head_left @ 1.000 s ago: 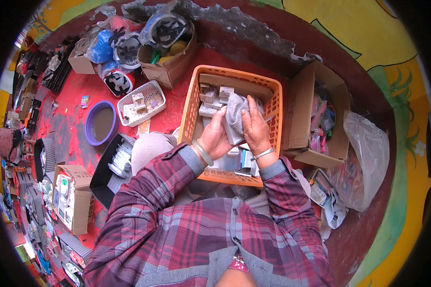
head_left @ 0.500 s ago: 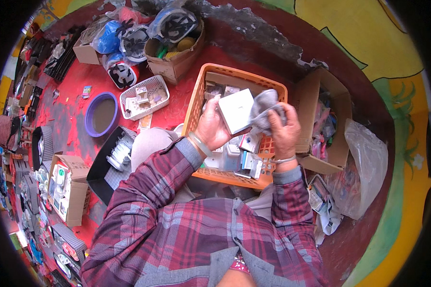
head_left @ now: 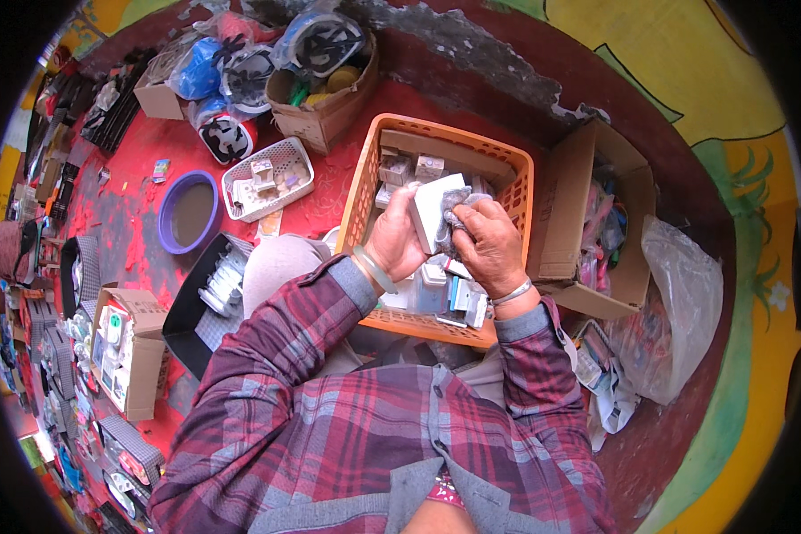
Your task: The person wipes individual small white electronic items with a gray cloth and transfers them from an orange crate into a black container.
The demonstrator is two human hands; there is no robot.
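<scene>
Between my hands is a white square switch plate (head_left: 428, 216), tilted above an orange plastic basket (head_left: 361, 185). My left hand (head_left: 393, 238) grips it by its left edge, thumb at the top corner. A crumpled grey cloth (head_left: 455, 203) is bunched in the fingers of my right hand (head_left: 491, 244) and pressed against the right part of the plate's face. Underneath, the basket holds several small white and grey boxed or cased pieces (head_left: 461, 298), partly hidden by my hands. A cardboard flap lines its far side.
Right of the basket stands an open cardboard box (head_left: 568, 209) of packaged items, with a clear plastic bag (head_left: 685, 311) beside it. To the left are a purple basin (head_left: 165, 214) of murky water, a white basket (head_left: 304, 189) and a black bin (head_left: 180, 334).
My right hand has moved left and brought the cloth onto the plate's face. The plate has turned and tilted more steeply in my left hand.
</scene>
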